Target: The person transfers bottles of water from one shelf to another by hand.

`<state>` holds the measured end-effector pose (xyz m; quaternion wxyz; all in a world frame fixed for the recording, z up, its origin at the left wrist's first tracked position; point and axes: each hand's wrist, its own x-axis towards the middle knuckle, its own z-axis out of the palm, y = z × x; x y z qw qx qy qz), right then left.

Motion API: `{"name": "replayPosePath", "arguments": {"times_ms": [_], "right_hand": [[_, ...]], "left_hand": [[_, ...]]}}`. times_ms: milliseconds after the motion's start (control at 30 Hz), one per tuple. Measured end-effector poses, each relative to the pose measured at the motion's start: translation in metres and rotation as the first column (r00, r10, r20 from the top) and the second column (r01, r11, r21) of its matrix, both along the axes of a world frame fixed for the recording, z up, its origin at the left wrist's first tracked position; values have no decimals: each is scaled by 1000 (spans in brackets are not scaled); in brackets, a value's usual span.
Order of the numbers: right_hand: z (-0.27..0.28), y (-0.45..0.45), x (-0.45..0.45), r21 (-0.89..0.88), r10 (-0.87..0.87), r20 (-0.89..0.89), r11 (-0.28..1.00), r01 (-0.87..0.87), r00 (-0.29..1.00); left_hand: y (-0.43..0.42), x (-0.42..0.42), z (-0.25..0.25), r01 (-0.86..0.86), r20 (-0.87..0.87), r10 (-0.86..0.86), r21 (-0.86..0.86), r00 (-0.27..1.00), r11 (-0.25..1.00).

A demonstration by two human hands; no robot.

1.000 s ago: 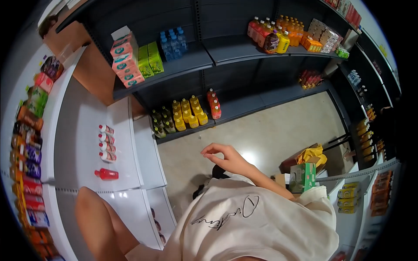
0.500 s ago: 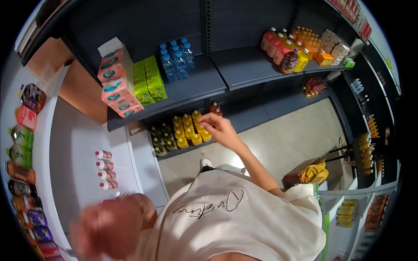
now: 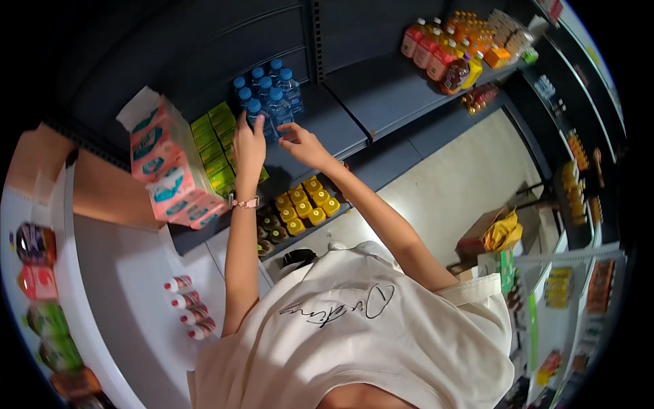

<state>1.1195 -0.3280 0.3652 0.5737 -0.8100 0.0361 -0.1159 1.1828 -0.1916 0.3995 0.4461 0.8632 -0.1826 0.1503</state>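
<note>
Blue-capped water bottles point(image 3: 278, 105) stand in a cluster on the dark shelf. My left hand point(image 3: 250, 143), with a pink-banded watch point(image 3: 244, 202) at its wrist, reaches to the front left bottle; its thumb and fingers are apart at that bottle's near side, and I cannot tell whether they touch it. Beside the front right bottle, my right hand point(image 3: 304, 146) is open, fingers bent and spread, holding nothing. Green packs point(image 3: 216, 153) sit just left of my left hand, with pink tissue packs point(image 3: 162, 160) farther left.
Yellow-capped bottles point(image 3: 306, 204) fill part of the lower shelf under my hands. Pink and orange drinks point(image 3: 436, 54) stand at the upper right. Red-capped bottles point(image 3: 193, 310) are on the white shelf at left. A cardboard box point(image 3: 477, 238) with a yellow bag rests on the floor.
My left hand has swung up from the lower left to the water bottles. My right hand has moved up and left towards them. The view has shifted and tilted.
</note>
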Motion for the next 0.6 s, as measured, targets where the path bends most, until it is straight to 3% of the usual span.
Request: {"name": "replayPosePath", "arguments": {"times_ms": [33, 67, 167, 233, 267, 333, 400, 467, 500, 600], "right_hand": [[-10, 4, 11, -59, -20, 15, 998, 21, 1000], [-14, 9, 23, -112, -48, 36, 992, 51, 998], [-22, 22, 49, -148, -114, 63, 981, 123, 991], [-25, 30, 64, -182, -152, 117, 968, 171, 982], [-27, 33, 62, -195, -174, 184, 958, 210, 967], [-24, 43, 63, -65, -219, 105, 972, 227, 970], [-35, 44, 61, -82, -339, 203, 929, 361, 919], [-48, 55, 50, -26, -372, 196, 923, 384, 907], [-52, 60, 38, 83, -391, 195, 920, 382, 900], [-64, 57, -13, 159, -423, 153, 902, 400, 893]], "left_hand": [[-4, 21, -18, -22, 31, 18, 122, 999, 992], [-5, 45, -34, 84, 2, -85, 121, 996, 989], [-15, 64, -29, 87, 82, -106, 200, 991, 976], [-15, 68, -25, -71, 99, 44, 293, 994, 953], [-17, 74, -28, -14, 104, -19, 303, 994, 953], [-14, 93, -45, -6, 110, -11, 150, 994, 989], [-27, 78, -41, -4, 8, 5, -118, 1000, 993], [-21, 59, -50, -14, 11, 16, -205, 1000, 979], [-16, 48, -53, 31, 88, -8, -253, 996, 967], [-14, 22, -60, 216, 191, -153, -375, 970, 901]]}}
